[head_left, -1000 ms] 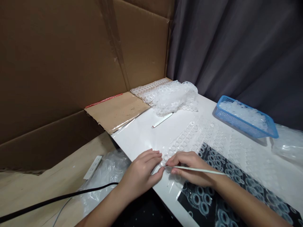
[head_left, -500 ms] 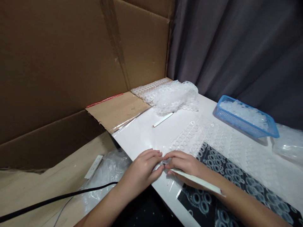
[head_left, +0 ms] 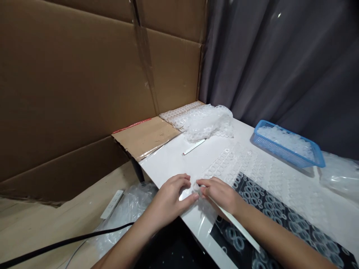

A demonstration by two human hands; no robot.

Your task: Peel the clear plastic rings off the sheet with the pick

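Observation:
My left hand (head_left: 175, 194) rests near the table's front edge, its thumb spread away from curved fingers and nothing visible in its grip. Just to its right, my right hand (head_left: 220, 192) is closed around a slim white stick-shaped tool (head_left: 242, 228), whose long end slants back under the wrist. A small piece of clear plastic (head_left: 197, 187) shows at the right fingertips; its exact shape is hard to make out. Beyond the hands lie clear plastic sheets with rows of rings (head_left: 221, 166). Under the right forearm is a black sheet (head_left: 276, 207) bearing many clear rings.
A blue basket (head_left: 283, 154) of clear pieces stands at the back right, with a plastic bag (head_left: 340, 173) beside it. Crumpled ring sheeting (head_left: 206, 121), a second white stick (head_left: 194, 147) and cardboard (head_left: 147, 138) lie farther back. A black cable (head_left: 70, 239) crosses the lower left.
My hands have drawn slightly apart, and my left thumb and fingers have opened. The white tool in my right hand now slants more steeply downward. The view has tilted up a little.

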